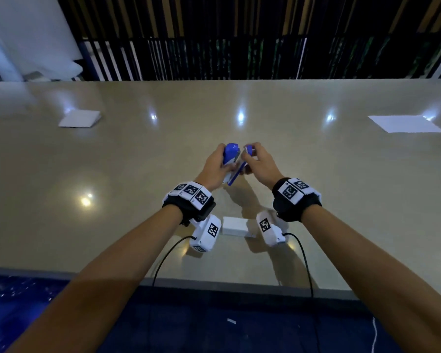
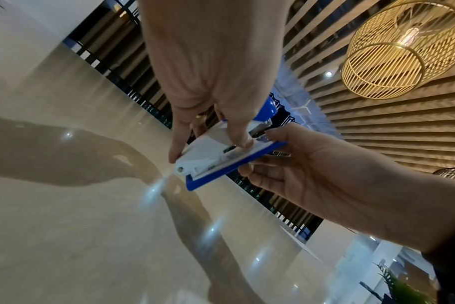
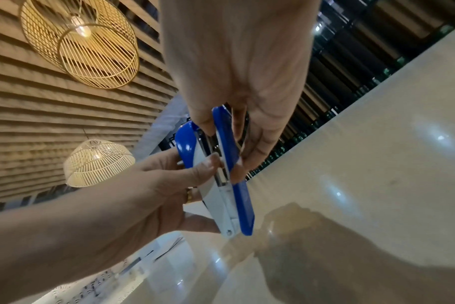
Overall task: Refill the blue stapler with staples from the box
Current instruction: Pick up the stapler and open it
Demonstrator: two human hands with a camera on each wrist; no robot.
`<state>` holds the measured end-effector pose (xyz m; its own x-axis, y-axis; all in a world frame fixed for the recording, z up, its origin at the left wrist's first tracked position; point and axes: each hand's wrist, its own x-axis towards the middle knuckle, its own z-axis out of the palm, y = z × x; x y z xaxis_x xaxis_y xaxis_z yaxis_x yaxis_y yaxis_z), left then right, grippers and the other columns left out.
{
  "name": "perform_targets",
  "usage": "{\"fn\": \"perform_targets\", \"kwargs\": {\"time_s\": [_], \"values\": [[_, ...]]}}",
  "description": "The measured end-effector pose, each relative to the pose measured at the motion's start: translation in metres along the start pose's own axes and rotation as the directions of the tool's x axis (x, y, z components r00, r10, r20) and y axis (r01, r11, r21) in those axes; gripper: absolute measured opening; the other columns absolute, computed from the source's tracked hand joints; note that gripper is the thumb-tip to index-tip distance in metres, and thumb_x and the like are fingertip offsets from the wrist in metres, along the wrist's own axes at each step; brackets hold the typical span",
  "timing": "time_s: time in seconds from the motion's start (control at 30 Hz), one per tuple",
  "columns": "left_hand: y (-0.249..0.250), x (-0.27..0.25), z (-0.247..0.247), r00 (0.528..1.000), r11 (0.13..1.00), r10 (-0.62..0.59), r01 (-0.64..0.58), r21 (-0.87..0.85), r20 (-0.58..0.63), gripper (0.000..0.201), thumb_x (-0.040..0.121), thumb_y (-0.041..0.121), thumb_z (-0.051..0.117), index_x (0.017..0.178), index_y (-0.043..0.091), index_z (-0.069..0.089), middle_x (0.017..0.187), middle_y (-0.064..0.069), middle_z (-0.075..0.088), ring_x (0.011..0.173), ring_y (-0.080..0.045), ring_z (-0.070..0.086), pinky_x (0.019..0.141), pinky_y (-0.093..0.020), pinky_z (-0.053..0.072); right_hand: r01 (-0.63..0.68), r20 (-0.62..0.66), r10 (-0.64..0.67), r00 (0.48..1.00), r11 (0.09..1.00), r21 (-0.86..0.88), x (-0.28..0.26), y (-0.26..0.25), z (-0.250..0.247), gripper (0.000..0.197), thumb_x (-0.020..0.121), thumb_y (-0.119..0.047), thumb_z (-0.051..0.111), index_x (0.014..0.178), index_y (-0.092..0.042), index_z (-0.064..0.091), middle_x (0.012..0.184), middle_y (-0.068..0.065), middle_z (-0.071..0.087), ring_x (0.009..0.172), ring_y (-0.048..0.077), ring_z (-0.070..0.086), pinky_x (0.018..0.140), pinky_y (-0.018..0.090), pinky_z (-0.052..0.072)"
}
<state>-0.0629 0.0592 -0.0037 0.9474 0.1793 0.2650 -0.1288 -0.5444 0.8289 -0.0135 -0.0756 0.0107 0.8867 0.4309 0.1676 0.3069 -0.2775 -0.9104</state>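
Gleaming under wicker lamps (image 3: 81, 45), the beige desk (image 1: 138, 159) lies below both hands, left grip (image 1: 214, 166) and right grip (image 1: 259, 164) each clamped on the opened blue stapler (image 1: 231, 155).

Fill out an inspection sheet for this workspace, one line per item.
Surface: glossy beige table, with light reflections.
Job's things: blue stapler held above the table, hinged partly open; small white box near the front edge.
Clutter: white pad far left, white sheet far right.
Hands: left hand grips the stapler's top part; right hand grips its blue base.
Cables: black cables run from the wrist cameras over the table edge.
Surroundings: slatted wall, wicker lamps.
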Motion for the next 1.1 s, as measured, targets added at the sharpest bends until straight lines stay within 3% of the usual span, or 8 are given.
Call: {"fn": "perform_targets", "kwargs": {"time_s": [0.07, 0.17, 0.33, 0.5, 0.57, 0.73, 0.97, 1.1], "values": [[-0.004, -0.012, -0.009, 0.999, 0.999, 0.052, -0.052, -0.005, -0.002, 0.023, 0.091, 0.004, 0.056, 0.105, 0.014, 0.04, 0.093, -0.007, 0.053, 0.072, -0.011, 0.05, 0.063, -0.004, 0.041, -0.014, 0.033, 0.013, 0.999, 1.0, 0.004, -0.005, -0.003, 0.014, 0.012, 0.096, -0.015, 0.046, 0.094, -0.004, 0.05, 0.087, 0.02, 0.059, 0.063, 0.028, 0.058, 0.054, 0.023, 0.05], [-0.01, -0.025, -0.017, 0.996, 0.996, 0.091, -0.091, -0.011, -0.009, 0.025, 0.094, 0.01, 0.052, 0.11, 0.021, 0.037, 0.094, -0.003, 0.052, 0.071, -0.006, 0.052, 0.069, -0.012, 0.044, -0.01, 0.061, 0.008, 0.998, 0.999, 0.03, -0.011, -0.01, 0.031, 0.013, 0.096, -0.014, 0.046, 0.087, -0.005, 0.048, 0.081, 0.021, 0.058, 0.055, 0.026, 0.058, 0.05, 0.021, 0.051], [-0.021, -0.038, -0.026, 0.992, 0.994, 0.106, -0.105, 0.013, -0.061, 0.021, 0.094, 0.015, 0.053, 0.106, 0.025, 0.039, 0.096, -0.003, 0.053, 0.076, -0.012, 0.053, 0.076, -0.026, 0.045, -0.032, 0.092, 0.026, 0.995, 0.997, 0.065, -0.017, -0.014, 0.047, 0.022, 0.096, -0.02, 0.048, 0.088, -0.001, 0.055, 0.089, 0.031, 0.063, 0.079, 0.044, 0.066, 0.074, 0.052, 0.057], [-0.015, -0.047, -0.034, 0.972, 0.987, 0.027, -0.063, -0.146, -0.235, 0.017, 0.094, 0.016, 0.054, 0.105, 0.021, 0.042, 0.099, -0.007, 0.057, 0.084, -0.02, 0.06, 0.077, -0.036, 0.052, -0.148, 0.095, 0.125, 0.988, 0.946, 0.29, -0.02, -0.009, 0.039, 0.022, 0.099, -0.011, 0.042, 0.108, 0.005, 0.054, 0.092, 0.023, 0.059, 0.052, 0.019, 0.066, 0.047, 0.022, 0.057], [-0.012, -0.047, -0.043, 0.953, 0.928, -0.117, 0.004, -0.372, -0.281, 0.016, 0.096, 0.019, 0.051, 0.108, 0.021, 0.04, 0.107, -0.007, 0.057, 0.097, -0.029, 0.066, 0.079, -0.047, 0.058, -0.249, 0.119, 0.219, 0.968, 0.86, 0.446, -0.023, 0.003, 0.026, 0.02, 0.099, -0.007, 0.038, 0.112, 0.004, 0.049, 0.088, 0.026, 0.059, 0.044, 0.015, 0.066, 0.047, 0.021, 0.057], [-0.002, -0.043, -0.042, 0.924, 0.855, -0.254, 0.075, -0.513, -0.287, 0.019, 0.098, 0.027, 0.047, 0.114, 0.023, 0.038, 0.111, -0.005, 0.058, 0.103, -0.03, 0.066, 0.084, -0.053, 0.056, -0.306, 0.195, 0.237, 0.952, 0.764, 0.568, -0.029, 0.01, 0.009, 0.012, 0.1, -0.002, 0.036, 0.109, 0.002, 0.043, 0.086, 0.022, 0.062, 0.049, 0.018, 0.07, 0.054, 0.021, 0.059], [-0.01, -0.03, -0.034, 0.764, 0.55, -0.567, 0.072, -0.832, -0.309, 0.017, 0.102, 0.011, 0.033, 0.114, 0.021, 0.026, 0.122, -0.012, 0.039, 0.104, -0.036, 0.054, 0.078, -0.05, 0.054, -0.278, 0.15, 0.251, 0.956, 0.627, 0.728, -0.031, 0.018, -0.01, 0.017, 0.1, 0.001, 0.033, 0.113, 0.001, 0.044, 0.093, 0.022, 0.062, 0.059, 0.023, 0.073, 0.062, 0.025, 0.062], [-0.016, -0.025, -0.032, 0.786, 0.887, -0.42, 0.25, -0.388, -0.454, 0.038, 0.098, 0.001, 0.035, 0.135, 0.01, 0.033, 0.133, -0.016, 0.037, 0.105, -0.019, 0.045, 0.091, -0.02, 0.042, -0.24, 0.098, 0.245, 0.964, 0.659, 0.713, -0.031, 0.016, -0.023, 0.018, 0.1, 0.0, 0.032, 0.097, -0.005, 0.049, 0.09, 0.022, 0.063, 0.056, 0.022, 0.073, 0.061, 0.026, 0.061]]}}
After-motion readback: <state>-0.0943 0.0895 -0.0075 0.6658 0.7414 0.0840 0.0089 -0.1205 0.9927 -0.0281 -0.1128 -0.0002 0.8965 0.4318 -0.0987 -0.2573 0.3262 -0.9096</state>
